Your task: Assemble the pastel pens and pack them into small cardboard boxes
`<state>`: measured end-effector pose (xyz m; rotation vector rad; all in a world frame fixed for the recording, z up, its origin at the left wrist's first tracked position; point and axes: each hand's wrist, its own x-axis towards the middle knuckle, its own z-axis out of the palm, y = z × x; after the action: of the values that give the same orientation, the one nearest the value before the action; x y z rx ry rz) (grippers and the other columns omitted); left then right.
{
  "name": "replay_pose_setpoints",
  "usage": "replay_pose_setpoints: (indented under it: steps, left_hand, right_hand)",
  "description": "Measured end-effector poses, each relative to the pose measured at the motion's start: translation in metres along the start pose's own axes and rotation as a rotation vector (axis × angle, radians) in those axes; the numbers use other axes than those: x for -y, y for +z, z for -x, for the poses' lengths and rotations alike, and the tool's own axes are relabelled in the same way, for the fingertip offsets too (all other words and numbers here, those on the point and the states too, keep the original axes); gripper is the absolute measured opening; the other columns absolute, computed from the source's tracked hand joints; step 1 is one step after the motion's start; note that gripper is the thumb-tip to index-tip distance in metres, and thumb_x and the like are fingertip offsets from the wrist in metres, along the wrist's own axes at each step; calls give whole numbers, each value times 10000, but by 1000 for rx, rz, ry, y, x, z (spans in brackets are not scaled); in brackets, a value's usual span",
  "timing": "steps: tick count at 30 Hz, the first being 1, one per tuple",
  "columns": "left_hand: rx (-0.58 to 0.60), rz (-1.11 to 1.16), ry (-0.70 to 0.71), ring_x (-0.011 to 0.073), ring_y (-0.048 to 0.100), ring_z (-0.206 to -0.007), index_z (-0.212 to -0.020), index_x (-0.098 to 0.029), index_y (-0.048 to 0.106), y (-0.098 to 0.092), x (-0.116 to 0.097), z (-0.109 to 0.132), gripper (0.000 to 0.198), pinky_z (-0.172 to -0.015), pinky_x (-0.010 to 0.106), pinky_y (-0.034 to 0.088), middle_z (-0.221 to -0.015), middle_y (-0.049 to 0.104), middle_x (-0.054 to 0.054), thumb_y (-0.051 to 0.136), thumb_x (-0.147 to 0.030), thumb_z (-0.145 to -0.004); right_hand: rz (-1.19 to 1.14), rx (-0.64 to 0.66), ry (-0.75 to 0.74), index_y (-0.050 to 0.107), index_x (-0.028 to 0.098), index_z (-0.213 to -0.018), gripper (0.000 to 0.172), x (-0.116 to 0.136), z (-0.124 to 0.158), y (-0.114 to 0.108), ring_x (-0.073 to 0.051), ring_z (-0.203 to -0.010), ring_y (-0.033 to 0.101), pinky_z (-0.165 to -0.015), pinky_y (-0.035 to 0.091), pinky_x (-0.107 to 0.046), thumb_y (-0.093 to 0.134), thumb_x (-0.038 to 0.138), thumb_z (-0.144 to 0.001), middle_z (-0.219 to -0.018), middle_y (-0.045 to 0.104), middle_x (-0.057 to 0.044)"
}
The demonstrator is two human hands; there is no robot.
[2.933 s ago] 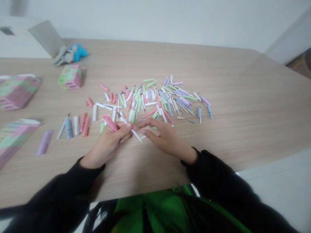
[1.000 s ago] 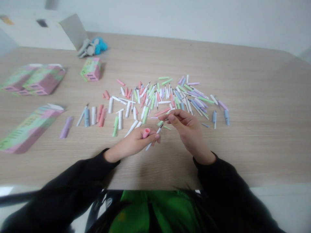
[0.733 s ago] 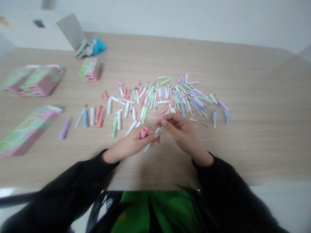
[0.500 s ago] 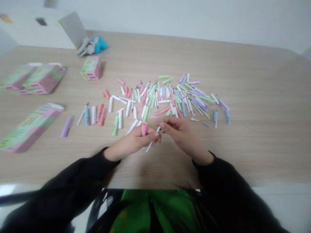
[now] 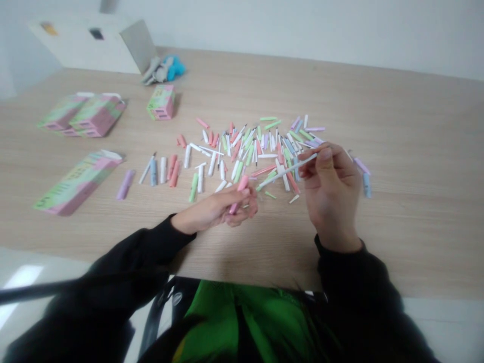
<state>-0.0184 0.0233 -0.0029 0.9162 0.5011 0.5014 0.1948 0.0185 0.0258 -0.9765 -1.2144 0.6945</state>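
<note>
Held in the fingers of my left hand (image 5: 221, 207) is a pink pen barrel (image 5: 242, 185), its upper end pointing up and away from me. My right hand (image 5: 335, 199) is raised to the right, with thumb and fingers pinched on one end of a thin white pen refill (image 5: 285, 172). The refill slants down to the left, its free end apart from the barrel. Behind both hands lies a loose spread of pen parts (image 5: 249, 151): white refills with dark tips and pink, green, white, blue and purple barrels and caps.
A long pink-green box (image 5: 81, 181) lies at left, with more such boxes (image 5: 96, 116) behind it and a small one (image 5: 162, 102) near a grey and blue bundle (image 5: 164, 69). A white box (image 5: 91, 45) stands at the back. A purple pen part (image 5: 125, 184) lies beside the long box.
My right hand has moved away to the right and up, taking the white refill out of my left hand's fingers. The pink barrel stays in my left hand, now tilted. The view has shifted left.
</note>
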Motion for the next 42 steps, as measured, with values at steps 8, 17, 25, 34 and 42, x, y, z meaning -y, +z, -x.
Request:
replay_pose_setpoints:
  steps: [8,17,25,34,42]
  left_hand:
    - [93,-165,2,85,403,-521,-955,-149,562,4,3,-3,228,-432,198,287,-706,548,11,510,-365,-1011]
    - [113,-166,-12,84,356,-502,-926,-134,613,3,-2,-4,260,-405,204,219,-637,446,-23,560,-383,-982]
    - [79,-130,24,51,235,-355,-881,-159,607,-2,3,-6,465,-339,187,151,-534,410,-58,402,-546,-1036]
    - [59,-13,47,63,234,-355,-952,-153,603,0,0,-7,345,-342,161,213,-513,368,-75,339,-345,-1066]
    - [-9,33,114,55,275,-401,-855,-175,537,2,-1,-8,250,-388,150,272,-542,387,-74,522,-354,-1029]
  right_hand:
    - [118,-26,-65,660,261,-889,217,3,10,13,-157,-742,615,-743,522,-335,576,419,-1012,-865,706,-18]
    - [54,82,25,686,254,-843,221,-3,10,11,-146,-709,593,-721,519,-315,642,425,-974,-814,718,-4]
    - [-69,316,297,726,241,-872,292,-22,19,19,-132,-718,577,-700,502,-299,739,532,-873,-800,680,9]
    - [-91,323,247,703,241,-834,308,-23,20,19,-130,-673,565,-700,494,-306,744,545,-865,-720,624,30]
    - [-27,408,197,725,241,-856,280,-22,24,24,-154,-772,610,-729,501,-319,739,520,-874,-813,676,3]
